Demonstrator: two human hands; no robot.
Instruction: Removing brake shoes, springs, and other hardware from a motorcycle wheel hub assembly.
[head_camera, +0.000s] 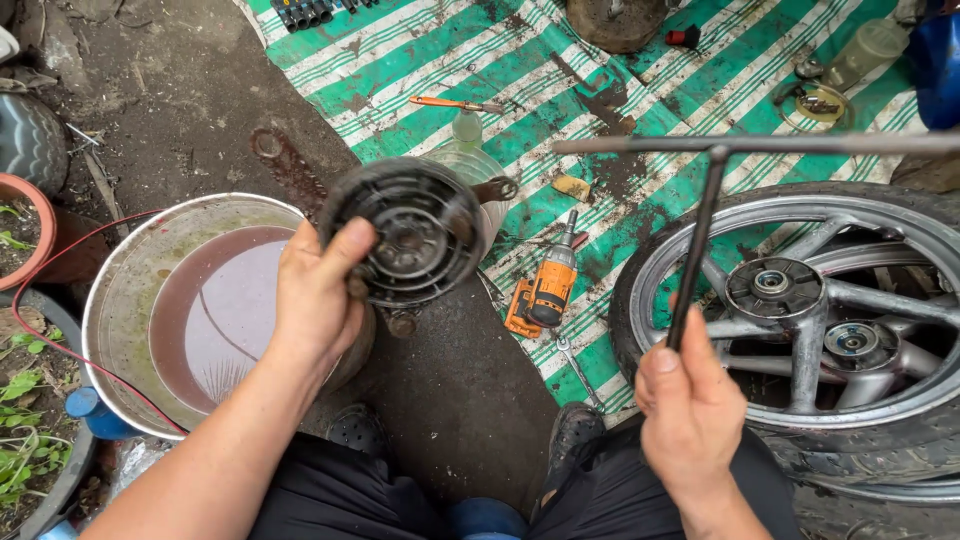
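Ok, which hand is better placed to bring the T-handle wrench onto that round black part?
Right. The right hand already grips the T-handle wrench by its shaft, raised over the wheel. The left hand is occupied holding up the round black part over the metal basin.

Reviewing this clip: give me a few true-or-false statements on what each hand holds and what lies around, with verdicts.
1. The left hand holds a round, dirty black part. True.
2. The right hand is empty. False: its grip is closed on a T-shaped wrench.
3. The metal basin is dry. False: it holds reddish-brown liquid.
4. An orange cordless drill lies on the green striped mat. True.
5. The spoked wheel stands upright against a wall. False: it lies flat on the ground.
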